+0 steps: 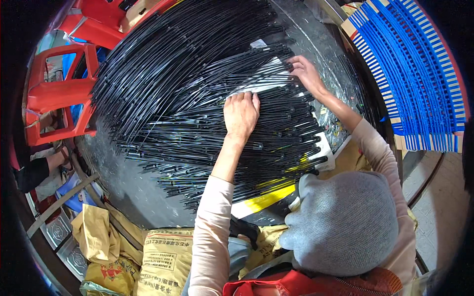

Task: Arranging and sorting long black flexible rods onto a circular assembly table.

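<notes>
A wide heap of long, thin black plastic rods (163, 74) with small thick ends covers a dark round-edged work surface (133, 192). My left hand (241, 116) presses down on the middle of the heap, knuckles up and fingers curled over a bunch of rods. Further right and higher, my right hand (305, 74) has its fingers bent and closed at the rods' thick ends. Its fingertips are partly hidden there. Between the hands, a white sheet (276, 74) shows beneath the rods. A yellow and white strip (269, 200) sticks out under the near side of the heap.
Red plastic stools (61, 93) stand at the left, with a person's foot (59, 160) below them. Printed yellow sacks (165, 261) lie at the near edge. A rack of blue cords (414, 74) is at the right. A grey knit cap (345, 222) fills the lower right.
</notes>
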A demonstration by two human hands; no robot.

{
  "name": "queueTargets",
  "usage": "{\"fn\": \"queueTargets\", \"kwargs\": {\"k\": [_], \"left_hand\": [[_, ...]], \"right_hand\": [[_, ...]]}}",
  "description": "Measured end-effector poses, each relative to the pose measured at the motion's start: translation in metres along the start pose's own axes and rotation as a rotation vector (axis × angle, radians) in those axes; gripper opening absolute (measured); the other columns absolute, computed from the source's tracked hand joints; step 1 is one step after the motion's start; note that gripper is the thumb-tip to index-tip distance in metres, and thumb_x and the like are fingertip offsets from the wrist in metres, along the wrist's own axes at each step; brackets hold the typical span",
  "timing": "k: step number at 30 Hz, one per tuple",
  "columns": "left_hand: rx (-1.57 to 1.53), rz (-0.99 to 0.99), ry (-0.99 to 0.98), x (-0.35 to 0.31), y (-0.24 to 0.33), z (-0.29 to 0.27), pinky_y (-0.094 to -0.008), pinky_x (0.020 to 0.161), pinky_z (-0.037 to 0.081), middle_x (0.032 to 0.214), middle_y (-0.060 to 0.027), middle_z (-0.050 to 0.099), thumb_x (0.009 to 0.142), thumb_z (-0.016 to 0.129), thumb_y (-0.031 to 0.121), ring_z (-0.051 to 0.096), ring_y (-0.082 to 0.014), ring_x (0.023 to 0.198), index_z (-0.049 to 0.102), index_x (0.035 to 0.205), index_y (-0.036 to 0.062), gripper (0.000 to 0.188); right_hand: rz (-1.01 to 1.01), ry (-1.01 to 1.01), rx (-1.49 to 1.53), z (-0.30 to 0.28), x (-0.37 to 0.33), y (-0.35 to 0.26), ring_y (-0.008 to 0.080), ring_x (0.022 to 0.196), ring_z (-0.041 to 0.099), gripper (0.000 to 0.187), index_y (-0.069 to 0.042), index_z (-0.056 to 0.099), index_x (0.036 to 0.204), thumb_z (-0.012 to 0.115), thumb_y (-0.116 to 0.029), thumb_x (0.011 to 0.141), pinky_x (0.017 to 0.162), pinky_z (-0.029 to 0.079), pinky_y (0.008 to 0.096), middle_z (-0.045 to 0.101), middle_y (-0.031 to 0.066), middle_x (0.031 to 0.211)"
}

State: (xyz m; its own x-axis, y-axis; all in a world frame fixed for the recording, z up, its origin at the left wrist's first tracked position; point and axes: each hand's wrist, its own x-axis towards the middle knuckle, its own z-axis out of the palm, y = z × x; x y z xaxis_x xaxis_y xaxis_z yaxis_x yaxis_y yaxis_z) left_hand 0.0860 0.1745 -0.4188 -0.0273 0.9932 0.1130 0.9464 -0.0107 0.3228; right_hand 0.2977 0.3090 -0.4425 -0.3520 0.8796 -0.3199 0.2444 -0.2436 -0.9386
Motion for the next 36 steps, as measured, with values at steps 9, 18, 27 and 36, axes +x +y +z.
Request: {"fn": "queueTargets", "kwargs": {"k": [9, 18, 27, 36], "left_hand": [[-0.271, -0.122, 0.086, -0.007, 0.008, -0.025, -0.0392, 0.058, 0.050, 0.075, -0.0178, 0.065, 0.091, 0.063, 0.019, 0.064, -0.0339, 0.065, 0.066, 0.080, 0.0010, 0.021], [-0.250, 0.035, 0.365, 0.010, 0.013, -0.044, -0.0347, 0.061, 0.049, 0.085, -0.0078, 0.062, 0.086, 0.068, 0.012, 0.059, -0.0249, 0.075, 0.064, 0.092, 0.0065, 0.009], [0.244, 0.164, 0.235, 0.062, -0.026, -0.045, -0.0445, 0.097, 0.039, 0.108, -0.0087, 0.055, 0.079, 0.063, 0.007, 0.051, -0.0268, 0.103, 0.055, 0.123, 0.0125, 0.045], [0.085, 0.343, 0.088, 0.034, -0.036, -0.055, -0.0396, 0.096, 0.042, 0.121, -0.0098, 0.054, 0.063, 0.070, 0.000, 0.051, -0.0292, 0.110, 0.061, 0.108, 0.0042, 0.045]], "right_hand": [[-0.072, -0.003, -0.434, -0.002, -0.016, 0.002, 0.0197, 0.081, 0.061, 0.021, -0.004, 0.056, 0.104, 0.045, -0.007, 0.086, 0.081, 0.048, 0.0321, 0.060, 0.0095, 0.088], [-0.234, -0.186, -0.615, 0.001, -0.018, -0.002, 0.0365, 0.092, 0.063, 0.024, -0.003, 0.061, 0.104, 0.044, -0.010, 0.090, 0.084, 0.046, 0.0454, 0.064, 0.0214, 0.096], [-0.538, -0.002, -1.021, 0.024, -0.028, 0.000, 0.0374, 0.083, 0.060, 0.035, 0.001, 0.056, 0.088, 0.054, -0.033, 0.096, 0.077, 0.049, 0.0458, 0.063, 0.0191, 0.084], [-0.132, 0.024, -0.418, 0.014, -0.025, 0.002, 0.0321, 0.095, 0.067, 0.026, -0.013, 0.062, 0.120, 0.046, -0.021, 0.100, 0.085, 0.052, 0.0380, 0.068, 0.0166, 0.105]]}}
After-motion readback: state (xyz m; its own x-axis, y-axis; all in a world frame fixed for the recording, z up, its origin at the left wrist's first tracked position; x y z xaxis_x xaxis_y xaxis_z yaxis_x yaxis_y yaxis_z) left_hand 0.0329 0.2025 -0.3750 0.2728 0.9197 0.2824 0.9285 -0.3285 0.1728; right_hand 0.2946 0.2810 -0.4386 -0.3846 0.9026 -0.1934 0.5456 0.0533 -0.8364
